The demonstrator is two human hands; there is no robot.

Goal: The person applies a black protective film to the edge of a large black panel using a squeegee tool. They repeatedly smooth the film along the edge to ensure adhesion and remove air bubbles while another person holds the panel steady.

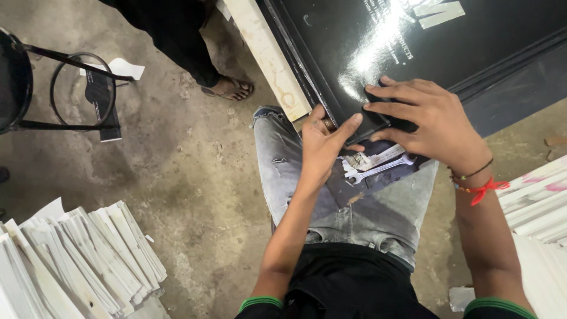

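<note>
Seated person, viewed from above. A dark printed card sheet (378,174), showing spanners, lies across the lap of grey jeans (283,159), its far edge meeting the large glossy black board (378,41) ahead.

Left hand (322,147): fingers together, thumb raised, pressing the sheet's edge on the side towards the stool (35,82). Right hand (425,118): fingers spread, flat over a small black piece at the sheet's far edge, pressing rather than pinching.

Judgement: the sheet appears light, thin and flexible, its glossy face likely slippery and easily creased; best taken by opposite edges.

White card stacks (77,260) lie on the concrete floor beside the nearer stool side. A second person's sandalled foot (230,88) stands beyond the lap.
</note>
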